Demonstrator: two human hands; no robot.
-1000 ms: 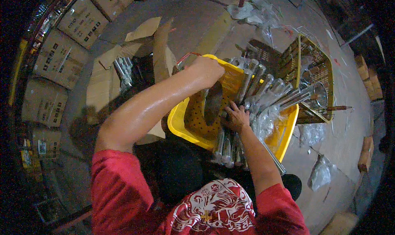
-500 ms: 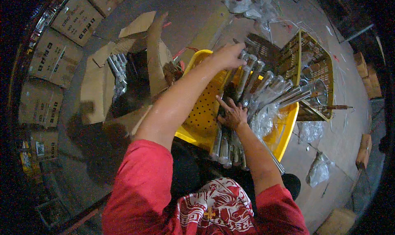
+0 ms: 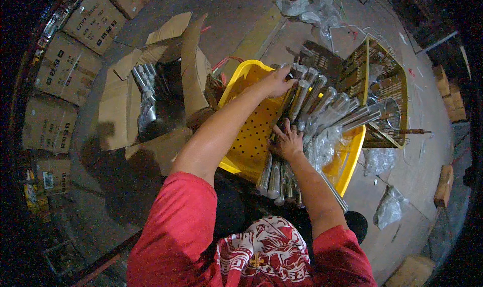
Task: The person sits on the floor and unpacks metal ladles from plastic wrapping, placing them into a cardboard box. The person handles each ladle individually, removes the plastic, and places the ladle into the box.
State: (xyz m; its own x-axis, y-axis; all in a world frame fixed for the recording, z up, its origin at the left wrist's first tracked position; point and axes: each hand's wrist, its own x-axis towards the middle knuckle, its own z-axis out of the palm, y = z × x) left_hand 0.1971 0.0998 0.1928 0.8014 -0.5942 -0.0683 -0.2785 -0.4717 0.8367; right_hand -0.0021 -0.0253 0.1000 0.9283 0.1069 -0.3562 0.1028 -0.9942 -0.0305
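Shiny metal tubes (image 3: 315, 88), several in clear plastic sleeves, lie lengthwise across a yellow plastic basket (image 3: 245, 117) with a holed bottom. My left hand (image 3: 280, 82) is at their far end, its fingers closed round the end of the leftmost tube. Nearer to me, my right hand (image 3: 289, 143) rests across the middle of the tubes, its fingers bent round the same leftmost tube. The near tube ends (image 3: 274, 184) stick out over the basket's near rim. My palms hide part of the tubes.
Left of the basket stands an opened cardboard box (image 3: 116, 106) with more metal tubes (image 3: 145, 83) inside. A yellow crate (image 3: 375, 83) is at the right. Crumpled plastic bags (image 3: 390, 206) lie on the floor. Stacked cartons (image 3: 65, 68) line the left side.
My left hand has come down toward me onto the leftmost tube's far end. My right hand's outstretched fingers have bent in round the tube. The leftmost tube has shifted slightly right.
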